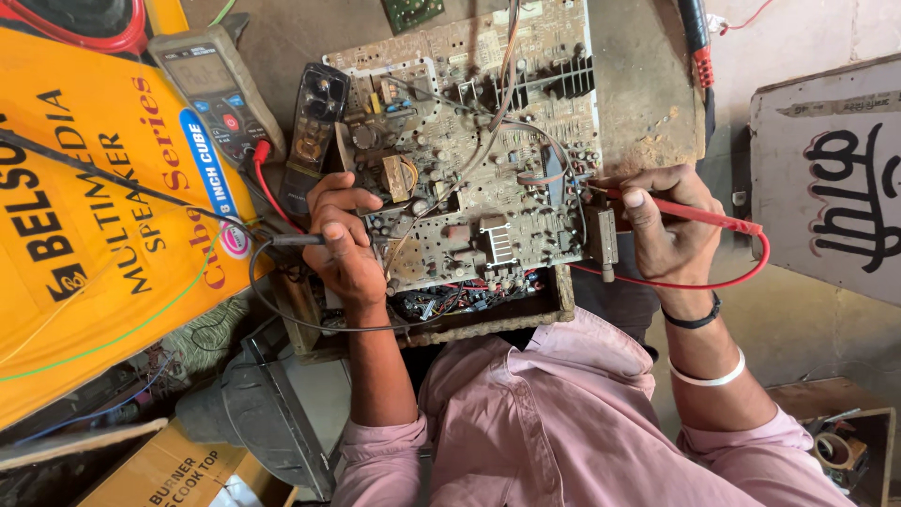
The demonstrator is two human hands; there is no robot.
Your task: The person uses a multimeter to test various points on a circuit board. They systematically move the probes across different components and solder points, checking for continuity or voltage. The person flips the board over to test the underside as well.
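A dusty beige circuit board (469, 141) crowded with components lies on a wooden frame in front of me. My left hand (343, 239) grips a black test probe (298, 240) and rests on the board's left edge. My right hand (662, 221) grips a red test probe (699, 215), its tip touching the board's right edge. Black and red leads run from the probes toward a grey handheld multimeter (218, 89) at the upper left. A black remote-like device (314, 131) lies between the meter and the board.
A yellow printed carton (84, 216) fills the left side. A brown cardboard box (178, 469) and a grey plastic housing (253, 413) sit at the lower left. A red-and-black tool (699, 42) lies at the top right, a painted board (835, 178) at the right, and tape rolls (835, 449) at the lower right.
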